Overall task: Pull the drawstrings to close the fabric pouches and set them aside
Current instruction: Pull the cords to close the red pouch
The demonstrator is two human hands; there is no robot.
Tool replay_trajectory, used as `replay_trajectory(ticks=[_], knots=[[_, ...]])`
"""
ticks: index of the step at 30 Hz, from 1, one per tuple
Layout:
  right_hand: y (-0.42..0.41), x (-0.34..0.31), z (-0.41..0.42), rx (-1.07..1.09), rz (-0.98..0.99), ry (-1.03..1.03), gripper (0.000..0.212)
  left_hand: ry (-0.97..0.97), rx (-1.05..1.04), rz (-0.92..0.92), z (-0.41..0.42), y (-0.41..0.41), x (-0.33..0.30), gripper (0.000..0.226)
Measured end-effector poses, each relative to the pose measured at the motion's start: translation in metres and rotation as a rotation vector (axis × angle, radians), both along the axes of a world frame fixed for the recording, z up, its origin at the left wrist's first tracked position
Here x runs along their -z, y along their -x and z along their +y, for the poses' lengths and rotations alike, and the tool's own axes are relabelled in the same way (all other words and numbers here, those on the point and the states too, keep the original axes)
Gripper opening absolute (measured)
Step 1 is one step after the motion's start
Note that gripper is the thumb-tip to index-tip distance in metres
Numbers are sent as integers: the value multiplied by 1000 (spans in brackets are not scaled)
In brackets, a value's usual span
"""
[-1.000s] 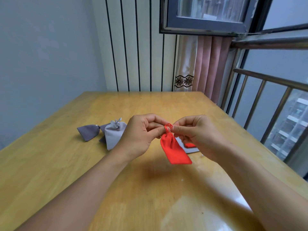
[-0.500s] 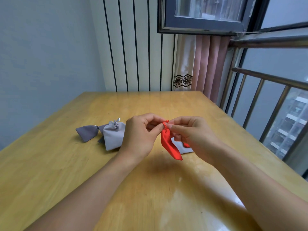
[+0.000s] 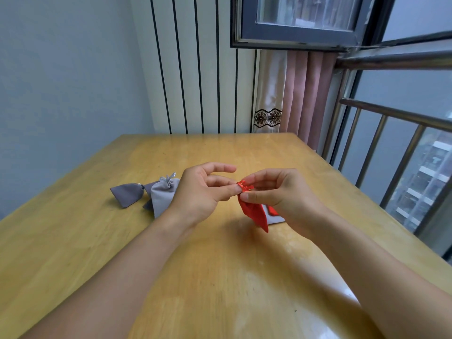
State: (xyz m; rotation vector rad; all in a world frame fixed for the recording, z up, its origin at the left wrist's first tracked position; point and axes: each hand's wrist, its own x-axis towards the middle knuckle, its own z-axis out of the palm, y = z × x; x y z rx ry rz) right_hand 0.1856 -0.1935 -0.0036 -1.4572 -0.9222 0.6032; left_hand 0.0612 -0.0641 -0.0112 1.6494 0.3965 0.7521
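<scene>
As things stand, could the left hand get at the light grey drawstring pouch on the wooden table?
Probably yes: the light grey pouch lies beside the left hand, nothing between, though it pinches the red pouch.

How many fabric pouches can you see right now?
5, perhaps more hidden: red pouch pinched by both hands; dark grey pouch, light grey pouch and a darker one behind it at left; grey-and-red pieces under right hand.

A wooden table [image 3: 220,277] bears two closed grey pouches [image 3: 127,197] [image 3: 163,196].
</scene>
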Motion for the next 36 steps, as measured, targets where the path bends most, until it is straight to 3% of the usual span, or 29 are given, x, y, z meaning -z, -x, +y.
replay_trajectory(ticks=[4, 11, 15, 26, 36], knots=[[-1, 0, 1, -17, -7, -24, 32, 76, 88, 54, 1, 4, -2, 39], [-1, 1, 0, -10, -109, -10, 25, 195, 210, 113, 4, 4, -1, 32], [-3, -1, -1, -31, -177, 36, 15, 122, 169, 80, 1, 1, 2, 29], [-5, 3, 1, -9, 37, 28, 16, -24, 59, -5, -1, -6, 6, 25], [-2, 8, 5, 18, 28, -25, 15, -205, -20, -26, -2, -6, 7, 30]])
